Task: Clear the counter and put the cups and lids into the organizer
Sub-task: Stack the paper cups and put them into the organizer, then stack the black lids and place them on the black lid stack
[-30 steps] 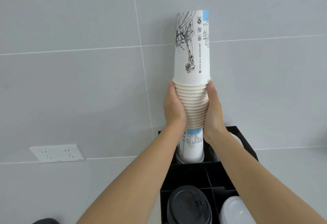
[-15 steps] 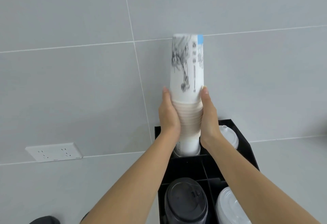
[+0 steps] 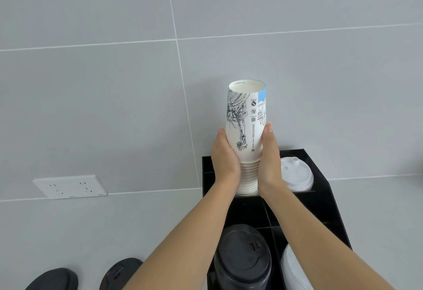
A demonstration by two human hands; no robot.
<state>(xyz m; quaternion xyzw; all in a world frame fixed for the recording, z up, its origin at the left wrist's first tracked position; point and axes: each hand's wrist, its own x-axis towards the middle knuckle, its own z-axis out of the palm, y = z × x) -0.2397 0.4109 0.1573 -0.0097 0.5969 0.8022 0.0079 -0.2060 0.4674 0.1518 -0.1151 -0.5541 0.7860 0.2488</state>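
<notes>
A stack of upside-down white paper cups (image 3: 248, 129) with black line drawings and a blue band stands in the back-left compartment of the black organizer (image 3: 320, 189). My left hand (image 3: 225, 159) and my right hand (image 3: 269, 161) clasp the stack from both sides, low on the top cup and over the nested rims. The stack's foot is hidden inside the compartment. White lids (image 3: 296, 174) fill the back-right compartment. Black lids (image 3: 243, 257) sit front left, and more white lids (image 3: 295, 271) sit front right.
The organizer stands on a grey counter against a grey tiled wall. A white socket plate (image 3: 69, 186) is on the wall at the left. Two black lids (image 3: 52, 279) (image 3: 121, 271) lie on the counter at the bottom left.
Both hands have lowered the cup stack well down into the back-left compartment. The cup that was showing beneath the stack is now hidden. The view has tilted down.
</notes>
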